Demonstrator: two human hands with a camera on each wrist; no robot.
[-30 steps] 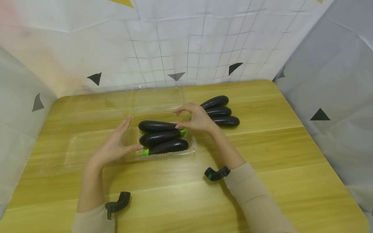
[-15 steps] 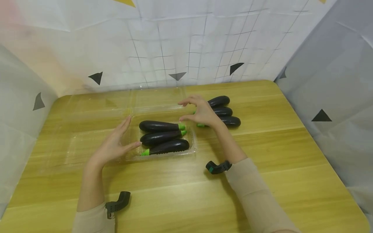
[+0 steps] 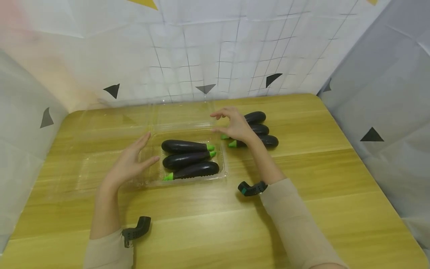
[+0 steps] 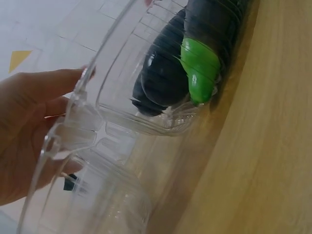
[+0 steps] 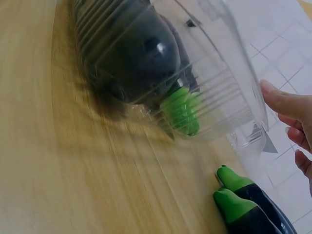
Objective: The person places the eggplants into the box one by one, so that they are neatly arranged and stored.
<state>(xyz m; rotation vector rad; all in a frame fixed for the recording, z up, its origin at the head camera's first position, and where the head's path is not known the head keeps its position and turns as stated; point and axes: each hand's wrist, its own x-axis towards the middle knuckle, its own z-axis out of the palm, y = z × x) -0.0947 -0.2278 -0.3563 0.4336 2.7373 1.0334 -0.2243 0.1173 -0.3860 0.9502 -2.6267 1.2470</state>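
Three dark purple eggplants (image 3: 184,160) with green stem ends lie side by side in a clear plastic clamshell box (image 3: 223,164), its clear lid (image 3: 183,112) folded back. My left hand (image 3: 125,164) is at the box's left side, thumb and fingers spread, holding nothing. In the left wrist view, its fingers show beside and through the clear rim (image 4: 80,92). My right hand (image 3: 235,125) hovers by the back right corner, fingers loosely bent and nothing between them. Its thumb tip is right at the rim in the right wrist view. Beyond it lie three more eggplants (image 3: 267,141), partly hidden.
More clear plastic packaging (image 3: 89,168) spreads over the left side of the wooden table (image 3: 208,231), faint against the wood. White sheets (image 3: 188,48) stand along the back and both sides.
My right hand has moved right and slightly back from the boxed eggplants, uncovering a green stem end. My left hand has drawn slightly left. The eggplants have stayed in place.
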